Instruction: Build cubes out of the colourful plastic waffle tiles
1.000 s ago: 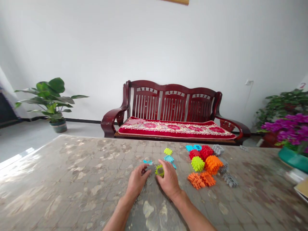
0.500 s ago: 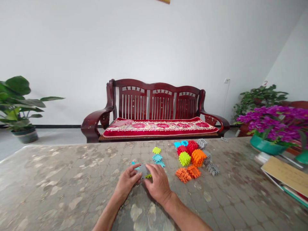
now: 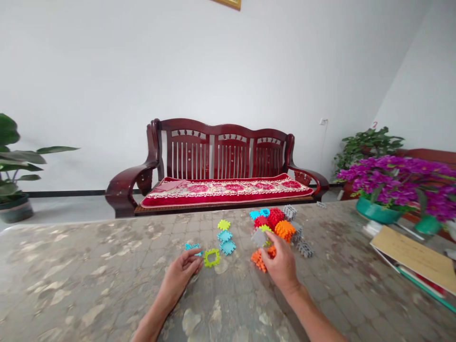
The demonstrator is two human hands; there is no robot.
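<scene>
My right hand [image 3: 281, 263] pinches a flat grey toothed tile [image 3: 258, 237] and holds it just above the table, beside a heap of spiky plastic blocks [image 3: 281, 228] in red, orange, lime, blue and grey. My left hand [image 3: 180, 275] rests on the table with its fingers loosely curled and holds nothing. Its fingertips lie close to a lime ring-shaped tile [image 3: 212, 258] and a small blue tile [image 3: 193, 247]. Two more blue tiles [image 3: 225, 241] and a lime tile [image 3: 223, 224] lie flat between the hands and the heap.
The marbled table [image 3: 89, 285] runs wide to the left. A pot of purple flowers [image 3: 388, 194] and books or folders [image 3: 413, 256] sit at its right edge. Behind it stand a dark red wooden bench [image 3: 217, 171] and potted plants.
My hands have parted. The right hand moved right to the block heap with the grey tile in it. The lime ring tile now lies free on the table by the left hand.
</scene>
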